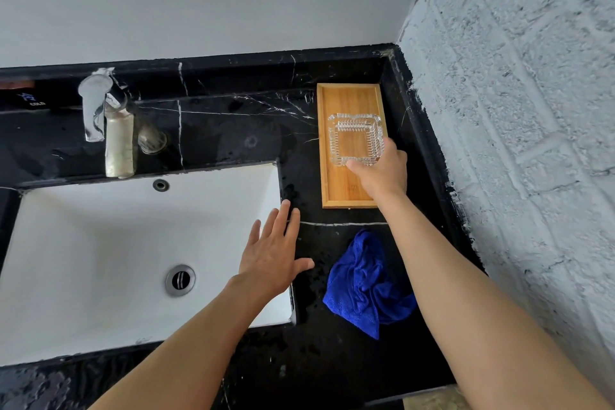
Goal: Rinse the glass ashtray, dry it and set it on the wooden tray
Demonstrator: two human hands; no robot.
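Note:
The clear square glass ashtray (354,140) is on the wooden tray (344,190), near its middle, at the right of the black counter. My right hand (382,173) grips the ashtray's near right corner with thumb and fingers. Whether the ashtray rests fully on the tray or is held just above it, I cannot tell. My left hand (274,253) lies flat with fingers spread on the sink's right rim, holding nothing. A crumpled blue cloth (362,283) lies on the counter in front of the tray, partly under my right forearm.
The white sink (100,260) with its drain (180,280) fills the left. A chrome tap (95,106) stands behind it on the wet black marble counter (233,133). A rough white brick wall (515,143) borders the counter on the right.

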